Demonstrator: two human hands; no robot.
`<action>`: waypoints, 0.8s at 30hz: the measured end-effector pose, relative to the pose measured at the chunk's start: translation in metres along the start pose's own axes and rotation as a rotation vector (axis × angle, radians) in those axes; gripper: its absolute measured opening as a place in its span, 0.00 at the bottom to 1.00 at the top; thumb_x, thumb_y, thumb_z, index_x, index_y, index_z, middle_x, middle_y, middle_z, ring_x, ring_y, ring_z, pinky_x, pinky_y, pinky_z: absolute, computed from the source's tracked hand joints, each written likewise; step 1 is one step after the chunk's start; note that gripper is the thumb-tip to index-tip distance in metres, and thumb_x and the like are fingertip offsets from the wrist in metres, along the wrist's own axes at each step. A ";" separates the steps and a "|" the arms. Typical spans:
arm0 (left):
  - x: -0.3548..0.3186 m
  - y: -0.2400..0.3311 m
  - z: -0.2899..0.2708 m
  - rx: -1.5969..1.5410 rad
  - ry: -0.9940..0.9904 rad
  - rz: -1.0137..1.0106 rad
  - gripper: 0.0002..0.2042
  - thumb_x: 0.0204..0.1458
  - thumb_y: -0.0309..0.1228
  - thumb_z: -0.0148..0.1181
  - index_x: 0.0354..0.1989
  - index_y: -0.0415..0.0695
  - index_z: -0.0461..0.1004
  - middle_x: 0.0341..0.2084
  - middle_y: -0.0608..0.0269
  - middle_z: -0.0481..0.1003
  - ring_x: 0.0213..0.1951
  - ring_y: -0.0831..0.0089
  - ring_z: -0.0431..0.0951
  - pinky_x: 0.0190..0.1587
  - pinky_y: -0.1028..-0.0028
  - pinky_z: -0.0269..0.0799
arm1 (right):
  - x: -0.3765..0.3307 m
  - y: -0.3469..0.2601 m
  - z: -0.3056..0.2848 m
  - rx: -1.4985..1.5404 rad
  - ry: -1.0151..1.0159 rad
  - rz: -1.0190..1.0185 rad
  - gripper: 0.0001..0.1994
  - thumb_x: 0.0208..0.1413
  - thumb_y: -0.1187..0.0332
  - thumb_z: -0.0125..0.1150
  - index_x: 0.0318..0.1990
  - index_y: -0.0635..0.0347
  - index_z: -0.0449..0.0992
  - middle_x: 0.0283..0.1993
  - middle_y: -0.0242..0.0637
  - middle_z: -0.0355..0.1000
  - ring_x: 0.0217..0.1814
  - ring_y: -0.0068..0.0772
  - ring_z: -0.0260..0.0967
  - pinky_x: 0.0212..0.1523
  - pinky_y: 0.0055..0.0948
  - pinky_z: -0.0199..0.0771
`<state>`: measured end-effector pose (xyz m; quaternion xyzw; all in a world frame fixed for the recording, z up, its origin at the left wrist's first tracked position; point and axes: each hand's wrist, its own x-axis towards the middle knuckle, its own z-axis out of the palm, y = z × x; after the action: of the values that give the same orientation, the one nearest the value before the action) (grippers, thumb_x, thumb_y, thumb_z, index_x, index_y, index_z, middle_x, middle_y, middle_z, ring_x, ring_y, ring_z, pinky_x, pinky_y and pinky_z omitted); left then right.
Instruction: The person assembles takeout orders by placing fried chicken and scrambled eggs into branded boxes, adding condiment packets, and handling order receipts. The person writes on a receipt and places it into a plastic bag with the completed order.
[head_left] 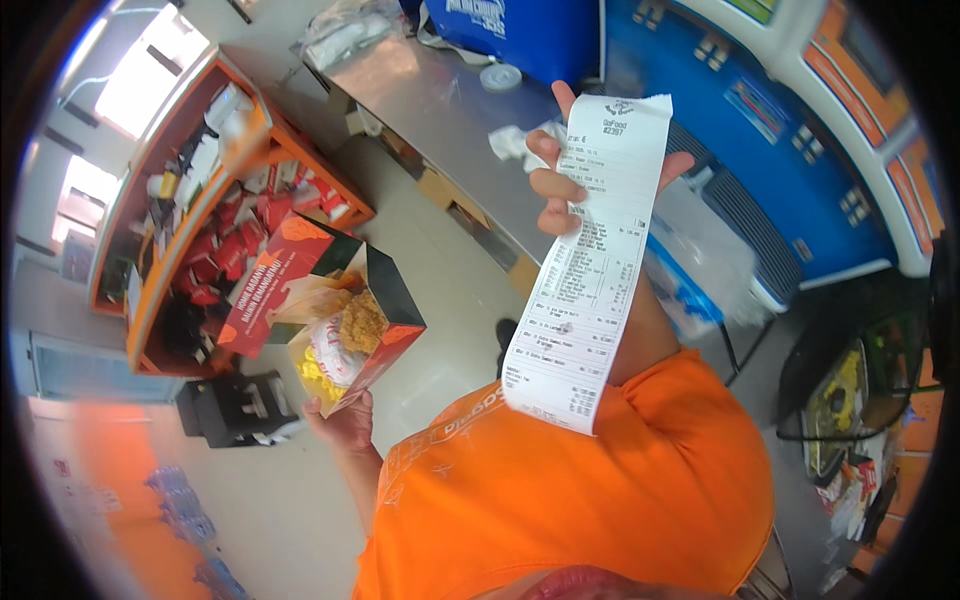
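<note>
My left hand [347, 424] is closed around the bottom of an open cardboard meal box [396, 318], held out at the left. Inside the box are a piece of fried chicken [368, 322], a white paper-wrapped lump [330, 352] and yellow scrambled-egg-like food [318, 380]. Its red printed lid [275, 290] is flipped back. My right hand [556, 190] is raised and grips a long white printed receipt [590, 270], which hangs down over my forearm. The index finger points up beside the paper, and the thumb shows at its right edge.
An orange-edged shelf unit [215, 85] holding red packages stands at the left, with a black container [235, 412] below. Behind is a metal table [400, 95] bearing a blue bag [515, 35] and a plastic lid [500, 78]. A blue dispenser machine [740, 70] stands at the right.
</note>
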<state>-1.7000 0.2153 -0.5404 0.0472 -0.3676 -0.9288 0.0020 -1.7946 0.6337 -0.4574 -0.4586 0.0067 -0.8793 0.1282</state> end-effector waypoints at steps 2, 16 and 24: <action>0.052 0.006 0.016 -0.008 0.039 0.004 0.29 0.45 0.43 0.53 0.56 0.43 0.65 0.46 0.57 0.74 0.40 0.62 0.78 0.38 0.63 0.79 | 0.040 -0.013 -0.026 -0.030 -0.006 -0.033 0.61 0.31 0.30 0.66 0.70 0.53 0.44 0.50 0.45 0.53 0.34 0.28 0.58 0.30 0.28 0.66; 0.401 -0.036 0.063 0.136 -0.031 -0.306 0.28 0.44 0.46 0.54 0.54 0.46 0.66 0.48 0.60 0.72 0.47 0.63 0.73 0.47 0.63 0.72 | 0.202 -0.074 -0.139 -0.250 0.031 -0.054 0.58 0.30 0.22 0.56 0.68 0.47 0.49 0.51 0.44 0.58 0.35 0.27 0.54 0.34 0.30 0.60; 0.535 -0.053 0.059 0.200 -0.090 -0.536 0.26 0.42 0.44 0.53 0.51 0.45 0.67 0.46 0.61 0.72 0.45 0.63 0.73 0.48 0.63 0.71 | 0.237 -0.073 -0.170 -0.458 0.202 -0.148 0.50 0.31 0.23 0.54 0.63 0.38 0.56 0.46 0.36 0.65 0.31 0.23 0.55 0.31 0.28 0.58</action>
<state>-2.2364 0.2731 -0.5801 0.1012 -0.4317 -0.8564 -0.2645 -2.0775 0.6317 -0.3550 -0.3848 0.1848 -0.9032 -0.0448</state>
